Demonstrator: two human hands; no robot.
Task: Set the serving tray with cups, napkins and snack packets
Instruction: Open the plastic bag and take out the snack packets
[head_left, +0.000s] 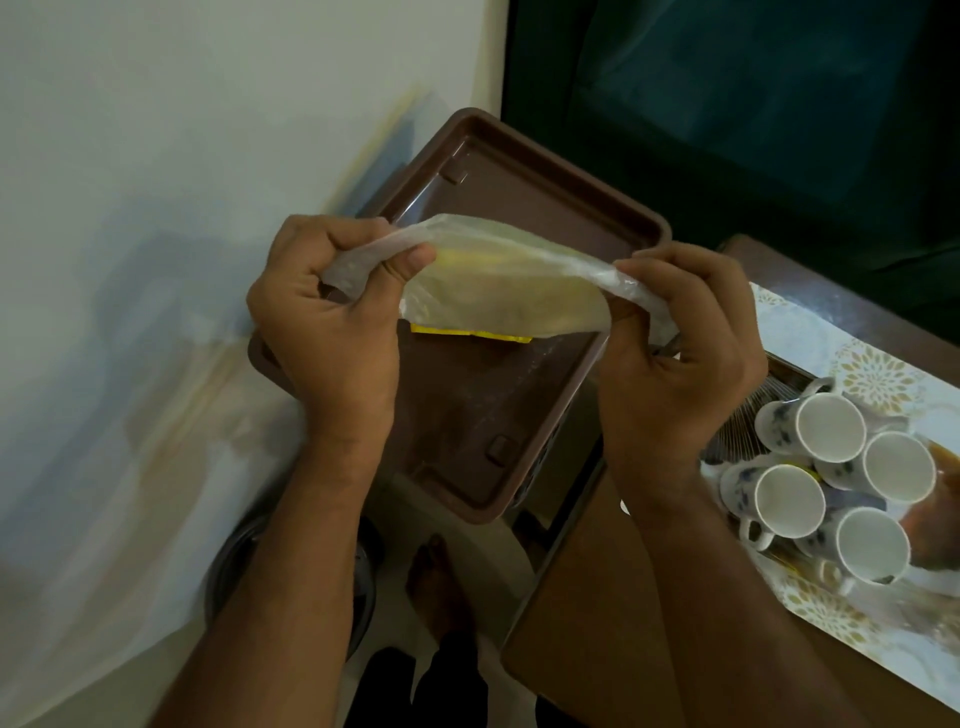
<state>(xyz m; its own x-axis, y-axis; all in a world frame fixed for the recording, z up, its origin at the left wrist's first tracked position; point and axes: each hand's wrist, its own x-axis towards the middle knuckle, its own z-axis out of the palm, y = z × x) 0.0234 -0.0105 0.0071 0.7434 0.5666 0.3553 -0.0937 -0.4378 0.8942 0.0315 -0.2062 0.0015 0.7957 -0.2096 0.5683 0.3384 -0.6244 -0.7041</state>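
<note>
Both forearms reach in from the near edge. Left hand and right hand each pinch one end of a clear plastic bag with yellow contents, held above the brown tray. To empty it well, tip the mouth low over the tray. Four cups wait on the bench, right.
</note>
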